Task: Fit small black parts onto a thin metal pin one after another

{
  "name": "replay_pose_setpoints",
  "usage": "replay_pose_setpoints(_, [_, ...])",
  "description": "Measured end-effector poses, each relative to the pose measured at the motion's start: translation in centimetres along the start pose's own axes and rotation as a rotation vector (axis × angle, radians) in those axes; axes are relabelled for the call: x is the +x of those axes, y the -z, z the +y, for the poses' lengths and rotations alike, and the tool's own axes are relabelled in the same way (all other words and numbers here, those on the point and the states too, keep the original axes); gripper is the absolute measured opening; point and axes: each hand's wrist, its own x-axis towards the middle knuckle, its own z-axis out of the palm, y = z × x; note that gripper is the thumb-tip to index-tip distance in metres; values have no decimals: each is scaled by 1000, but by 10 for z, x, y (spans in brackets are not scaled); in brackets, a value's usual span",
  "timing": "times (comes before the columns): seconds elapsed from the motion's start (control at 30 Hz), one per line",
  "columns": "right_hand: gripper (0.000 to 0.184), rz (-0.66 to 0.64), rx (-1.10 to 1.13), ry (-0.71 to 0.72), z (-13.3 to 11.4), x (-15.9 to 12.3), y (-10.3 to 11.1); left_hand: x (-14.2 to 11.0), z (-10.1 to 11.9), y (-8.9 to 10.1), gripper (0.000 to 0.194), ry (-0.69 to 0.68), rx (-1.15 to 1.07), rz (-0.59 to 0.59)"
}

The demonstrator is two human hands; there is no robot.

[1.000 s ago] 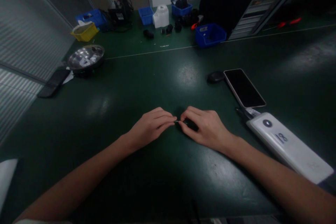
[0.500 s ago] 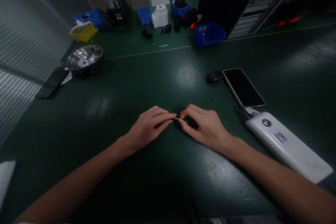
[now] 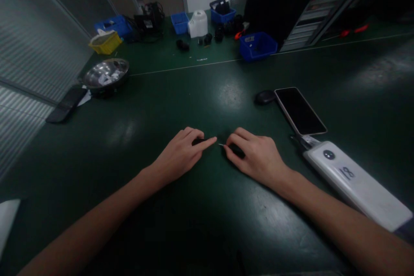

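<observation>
At the middle of the table, my right hand (image 3: pixel 254 151) pinches a thin, pale, pointed piece (image 3: pixel 221 144) between thumb and forefinger. Its tip sticks out to the left; the rest is hidden, and a dark patch shows under the palm. Just left of that tip is my left hand (image 3: pixel 183 151), one finger stretched toward it with a small gap between. Its other fingers are bent, with something dark (image 3: pixel 198 141) among them that I cannot make out. Both hands rest low over the dark green tabletop (image 3: pixel 181 108).
To the right lie a black mouse-shaped object (image 3: pixel 264 97), a phone (image 3: pixel 300 111) and a white power bank (image 3: pixel 359 185). A metal bowl (image 3: pixel 106 73) with white scraps stands at left. Behind are a yellow bin (image 3: pixel 106 44), a blue bin (image 3: pixel 258 47) and a white housing (image 3: pixel 198 24).
My hands have drawn slightly apart. The left fingertips have come off the thin piece, and one finger now points out straight. The right hand still pinches it.
</observation>
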Motion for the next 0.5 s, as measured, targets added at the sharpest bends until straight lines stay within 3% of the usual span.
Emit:
replay_pose_setpoints(0.13, [24, 2, 0, 6, -1, 0, 3, -1, -13, 20, 56, -13, -103, -50])
replay_pose_setpoints(0.27, [23, -3, 19, -9, -2, 0, 3, -2, -20, 37, 38, 15, -276, -129])
replay_pose_setpoints(0.33, [23, 0, 24, -18, -2, 1, 2, -1, -13, 34, 31, 25, -331, -90])
replay_pose_setpoints(0.5, [23, 27, 11, -44, -2, 0, 0, 6, 18, 3, 29, 74, -306, 114])
